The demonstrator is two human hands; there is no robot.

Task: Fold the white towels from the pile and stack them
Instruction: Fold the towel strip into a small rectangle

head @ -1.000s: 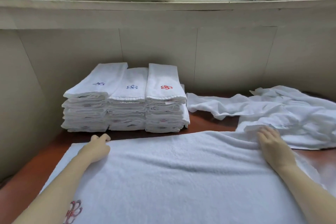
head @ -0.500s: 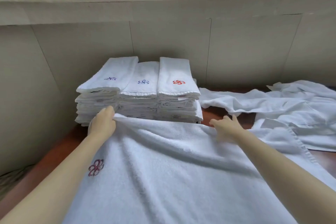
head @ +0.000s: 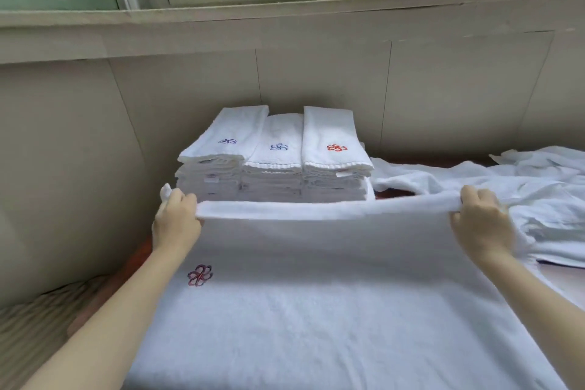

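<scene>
Three stacks of folded towels (head: 275, 165) are seen in the head view, set side by side against the wall at the far side of the worktop (head: 394, 196), presumably so that each new piece can be laid on top without a long reach. Just in front of them one white towel (head: 316, 310) is spread out, its red flower emblem (head: 199, 275) near the left side. Its far edge is raised and drawn taut between the hands: the left hand (head: 175, 218) is clamped on the far left corner and the right hand (head: 481, 225) on the far right corner, fingers curled over the hem. The corners are judged to be gripped this way so that the edge can be carried over in a straight first fold. The unfolded pile (head: 522, 199) lies crumpled to the right, close at hand
</scene>
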